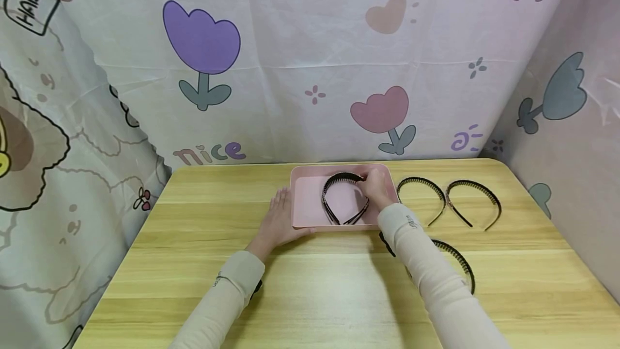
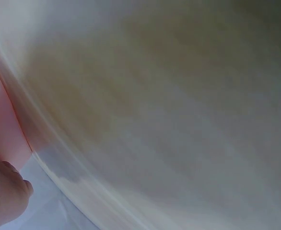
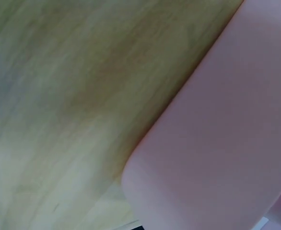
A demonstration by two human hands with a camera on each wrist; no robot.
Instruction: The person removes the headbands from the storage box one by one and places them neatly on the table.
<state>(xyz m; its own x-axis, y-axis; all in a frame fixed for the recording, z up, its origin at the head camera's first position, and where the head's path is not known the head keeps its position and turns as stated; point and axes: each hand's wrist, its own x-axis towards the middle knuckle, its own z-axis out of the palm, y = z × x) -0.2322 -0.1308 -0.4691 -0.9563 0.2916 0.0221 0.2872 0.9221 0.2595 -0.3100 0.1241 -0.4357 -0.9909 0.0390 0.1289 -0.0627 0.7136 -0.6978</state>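
A shallow pink tray [image 1: 305, 198] lies near the table's back edge in the head view. Inside it are black toothed headbands [image 1: 343, 176], apparently more than one laid together, their ends toward me. My right hand [image 1: 376, 189] reaches over the tray's right side and pinches a headband at its upper right curve; the fingertips are partly hidden. Against the tray's left side rests my left hand [image 1: 278, 223], fingers straight and thumb along the front edge. The left wrist view catches part of that hand [image 2: 6, 194] beside the pink wall. Tray wall [image 3: 217, 139] fills much of the right wrist view.
Two more black headbands, one nearer [image 1: 421, 179] and one farther right [image 1: 474, 183], lie right of the tray. Another headband [image 1: 457, 255] is partly covered by my right sleeve [image 1: 426, 263]. A patterned curtain [image 1: 290, 42] hangs behind the wooden table [image 1: 203, 220].
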